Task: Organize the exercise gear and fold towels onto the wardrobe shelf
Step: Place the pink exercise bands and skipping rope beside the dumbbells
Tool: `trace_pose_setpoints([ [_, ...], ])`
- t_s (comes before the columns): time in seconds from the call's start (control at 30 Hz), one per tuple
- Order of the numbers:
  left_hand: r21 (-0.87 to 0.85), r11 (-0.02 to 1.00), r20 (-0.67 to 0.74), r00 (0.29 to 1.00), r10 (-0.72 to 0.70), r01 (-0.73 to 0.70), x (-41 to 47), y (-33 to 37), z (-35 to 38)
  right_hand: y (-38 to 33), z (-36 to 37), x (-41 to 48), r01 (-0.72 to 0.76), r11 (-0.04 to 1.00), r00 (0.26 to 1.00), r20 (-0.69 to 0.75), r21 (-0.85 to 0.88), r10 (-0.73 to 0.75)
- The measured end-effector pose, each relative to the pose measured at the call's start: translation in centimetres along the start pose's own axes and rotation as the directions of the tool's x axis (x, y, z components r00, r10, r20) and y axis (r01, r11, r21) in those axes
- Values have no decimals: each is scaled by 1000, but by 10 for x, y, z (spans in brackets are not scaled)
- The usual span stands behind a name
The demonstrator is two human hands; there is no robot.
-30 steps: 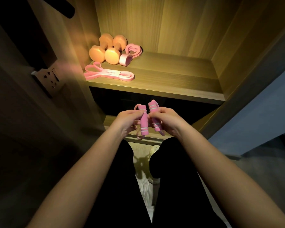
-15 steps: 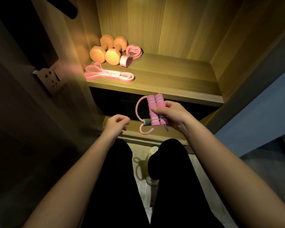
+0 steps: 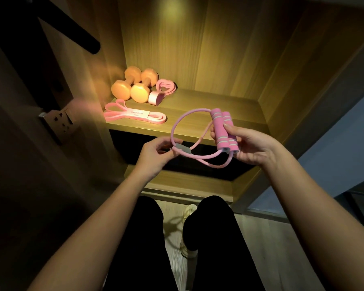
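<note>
Wardrobe wood is filling my view. Before the front edge of the shelf (image 3: pixel 219 106), my left hand (image 3: pixel 153 154) is pinching the grey joint (image 3: pixel 183 149) of the pink tube exerciser (image 3: pixel 172 133), my right hand (image 3: pixel 252 145) gripping both foam handles (image 3: pixel 222 131). Orange dumbbells (image 3: pixel 132 87) are sitting at its back-left corner.

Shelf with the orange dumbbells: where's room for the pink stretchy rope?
The shelf is bare from the heart-shaped band across to the right wall. The left end is crowded: dumbbells at the back, flat band in front.
</note>
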State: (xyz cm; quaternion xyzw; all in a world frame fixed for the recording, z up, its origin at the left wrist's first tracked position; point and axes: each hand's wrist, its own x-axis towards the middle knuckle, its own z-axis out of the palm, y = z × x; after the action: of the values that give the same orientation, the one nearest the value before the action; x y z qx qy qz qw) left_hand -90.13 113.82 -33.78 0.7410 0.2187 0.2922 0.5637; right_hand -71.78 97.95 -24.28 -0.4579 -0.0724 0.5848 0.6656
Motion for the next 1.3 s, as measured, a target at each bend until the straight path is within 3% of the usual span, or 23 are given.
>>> trace_pose_setpoints([
  [0.17,232,973,89,996,-14,-7,14,10,-23,11,-20,22,-42,998,994,-106,-49,36],
  [0.3,452,891,148,989,-29,-42,37,27,-53,20,-15,62,-92,987,983,-172,-132,69],
  [0.53,766,643,-13,1000,-14,19,106,25,-109,22,36,160,-125,954,987,-136,-271,91],
  [0.73,857,488,-187,982,-8,167,166,2,-136,20,79,243,0,905,999,-37,-426,-17],
  [0.87,786,592,-251,967,44,178,187,-10,-149,16,88,294,-23,890,994,-109,-455,-30],
  [1.0,782,589,-289,956,51,205,205,-21,-157,17,96,329,-75,881,987,-163,-467,-2],
  [1.3,910,263,-307,947,-94,321,238,-30,-169,19,101,366,-178,910,984,-92,-373,155],
])
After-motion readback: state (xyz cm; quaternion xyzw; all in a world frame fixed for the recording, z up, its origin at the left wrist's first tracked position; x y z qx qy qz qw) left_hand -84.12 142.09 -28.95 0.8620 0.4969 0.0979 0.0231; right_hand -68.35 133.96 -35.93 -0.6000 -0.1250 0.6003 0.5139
